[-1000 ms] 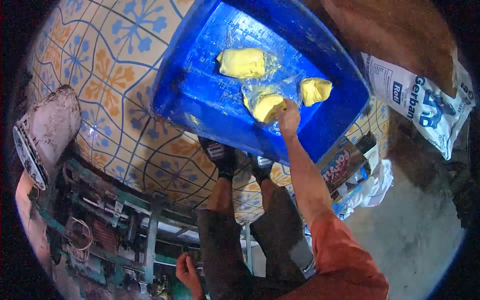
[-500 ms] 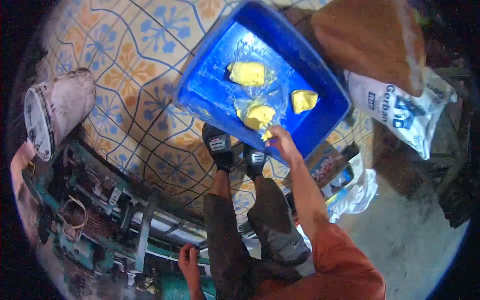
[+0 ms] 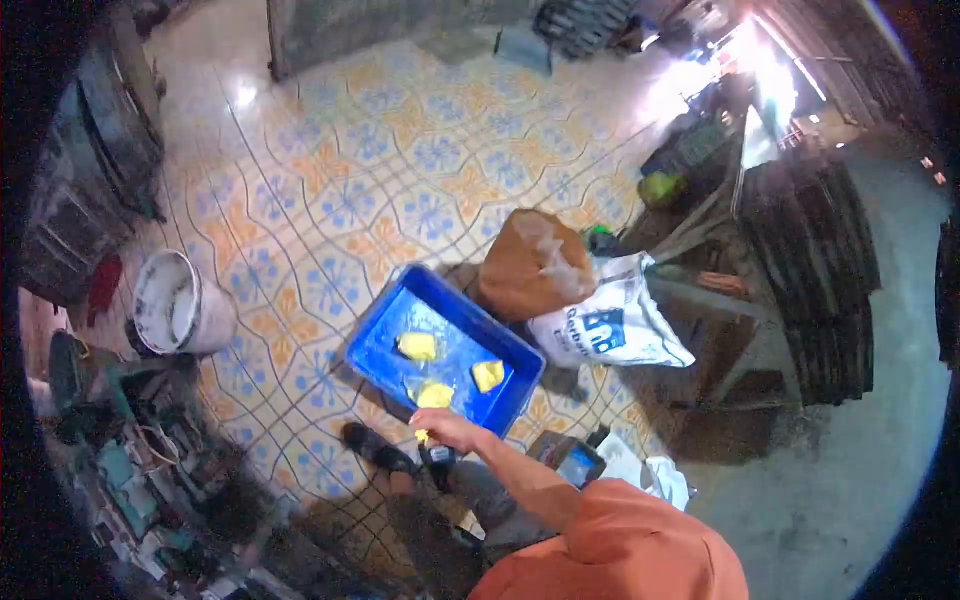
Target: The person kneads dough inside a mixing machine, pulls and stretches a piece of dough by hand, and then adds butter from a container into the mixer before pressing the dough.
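Note:
My right hand (image 3: 452, 428) is closed on a small yellow lump (image 3: 422, 436), soft and butter-like. It hangs at the near edge of a blue plastic tub (image 3: 368, 372) on the tiled floor. Inside the tub, one yellow block (image 3: 417, 347) lies toward the far left and another yellow block (image 3: 433, 394) lies just beyond my hand, both with clear plastic wrap around or beside them. A third yellow block (image 3: 488, 376) rests on the right side. My left hand is out of the picture.
Behind and right of the tub stand a brown sack (image 3: 530, 265) and a white printed bag (image 3: 640, 325). A white bucket (image 3: 205, 310) is at the left, above dark machinery (image 3: 140, 480). Stacked dark corrugated pieces (image 3: 805, 280) stand at the right. My feet are close to the tub.
My view has lifted and widened, showing more floor and the room beyond. My right hand, still pinching the yellow lump, has drawn back to the tub's near edge. My left hand has left view.

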Demonstrator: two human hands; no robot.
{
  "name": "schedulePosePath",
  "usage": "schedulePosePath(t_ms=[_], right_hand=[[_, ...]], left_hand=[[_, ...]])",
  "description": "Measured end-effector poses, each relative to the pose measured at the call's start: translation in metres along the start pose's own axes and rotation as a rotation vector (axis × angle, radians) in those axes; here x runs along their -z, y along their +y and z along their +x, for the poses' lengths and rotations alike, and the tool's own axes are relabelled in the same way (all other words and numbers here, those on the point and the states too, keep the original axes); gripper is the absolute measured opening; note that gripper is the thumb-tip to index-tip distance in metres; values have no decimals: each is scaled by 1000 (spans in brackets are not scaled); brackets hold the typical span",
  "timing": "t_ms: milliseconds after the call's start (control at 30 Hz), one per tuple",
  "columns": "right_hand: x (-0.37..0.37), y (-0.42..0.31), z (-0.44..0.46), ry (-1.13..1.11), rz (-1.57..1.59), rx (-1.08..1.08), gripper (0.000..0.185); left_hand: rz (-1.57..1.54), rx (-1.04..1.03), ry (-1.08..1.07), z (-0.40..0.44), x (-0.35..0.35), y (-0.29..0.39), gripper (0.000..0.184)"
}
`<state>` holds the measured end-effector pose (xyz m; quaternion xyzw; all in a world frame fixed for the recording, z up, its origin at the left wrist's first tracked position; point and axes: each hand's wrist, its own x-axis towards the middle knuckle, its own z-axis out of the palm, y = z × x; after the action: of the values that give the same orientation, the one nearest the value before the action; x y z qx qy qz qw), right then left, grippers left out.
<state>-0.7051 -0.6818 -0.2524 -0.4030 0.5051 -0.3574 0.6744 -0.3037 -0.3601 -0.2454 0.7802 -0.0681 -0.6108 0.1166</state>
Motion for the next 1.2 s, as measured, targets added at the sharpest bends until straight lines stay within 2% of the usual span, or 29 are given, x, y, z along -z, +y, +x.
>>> schedulePosePath(t_ms=[33, 100, 167, 233, 267, 300, 367, 433, 467, 500, 533, 567, 600, 633, 667, 733, 767, 800, 833, 900, 933, 967, 1000, 1033, 1100, 1167, 1200], right_hand=[[-17, -34, -12, 32, 362, -364, 11], [-36, -2, -11, -34, 284, -410, 14], [-65, -30, -35, -57, 158, -342, 17], [-105, -29, -50, -238, 67, -142, 17], [-134, -40, -58, -147, 69, -416, 17], [-155, -46, -59, -186, 60, -414, 17], [-210, -42, -78, -317, -208, -501, 21], [-267, -8, -88, -454, -388, -354, 27], [-297, 24, -97, -509, -219, -180, 33], [-341, -13, -121, -484, -363, -264, 40], [-371, -20, -133, -581, -277, -292, 38], [-412, -24, -149, -639, -345, -344, 35], [-452, -24, -173, -590, -485, -240, 32], [-492, -53, -211, -725, -269, -310, 31], [-528, -45, -229, -805, -307, -332, 31], [-606, -37, -273, -954, -298, -394, 31], [-637, -39, -291, -1018, -243, -442, 31], [-658, -17, -296, -1266, -336, 123, 31], [-686, -31, -318, -1312, -351, 116, 31], [-753, -76, -380, -1381, -342, -302, 37], [-777, -63, -393, -1434, -384, -202, 38], [-799, -44, -403, -1485, -423, -99, 39], [-827, -26, -423, -1474, -373, -111, 39], [-847, -7, -433, -1464, -321, -131, 40], [-877, 39, -455, -1325, -411, -416, 39], [-891, 102, -469, -1331, -560, 158, 40], [-888, 143, -477, -1348, -573, 141, 40]], left_hand=[[-14, -1, 13, -9, -2, -8, 28], [-57, -16, 42, -28, -1, -30, 28], [-117, -29, 69, -44, 6, -55, 28], [-188, -51, 117, -59, 19, -88, 29], [-221, -63, 141, -65, 27, -105, 29], [-265, -76, 175, -73, 36, -125, 30], [-361, -110, 262, -90, 57, -180, 31], [-461, -148, 389, -109, 77, -245, 31], [-491, -171, 473, -116, 85, -285, 32], [-491, -189, 568, -117, 91, -325, 32], [-439, -213, 660, -117, 101, -354, 33], [-378, -223, 776, -130, 108, -369, 33], [-69, -439, 945, -143, 129, -389, 33], [-875, -440, 1031, -134, 118, -411, 31], [-708, -361, 1161, -145, 139, -433, 33], [-1127, -243, 1383, -213, 178, -387, 34], [-1252, -252, 1451, -241, 196, -369, 37], [-1367, -274, 1506, -260, 212, -358, 39], [-1400, -247, 1535, -266, 226, -357, 39], [-1521, -249, 1641, -265, 251, -360, 45], [-1539, -233, 1641, -260, 261, -357, 45], [-1488, -309, 1695, -251, 271, -353, 47], [-1438, -384, 1741, -248, 287, -353, 49], [-1454, -361, 1739, -241, 300, -345, 49], [-1484, -386, 1589, -232, 321, -332, 51], [-1574, -378, 1564, -239, 340, -308, 53], [-1646, -394, 1546, -240, 344, -297, 54]])
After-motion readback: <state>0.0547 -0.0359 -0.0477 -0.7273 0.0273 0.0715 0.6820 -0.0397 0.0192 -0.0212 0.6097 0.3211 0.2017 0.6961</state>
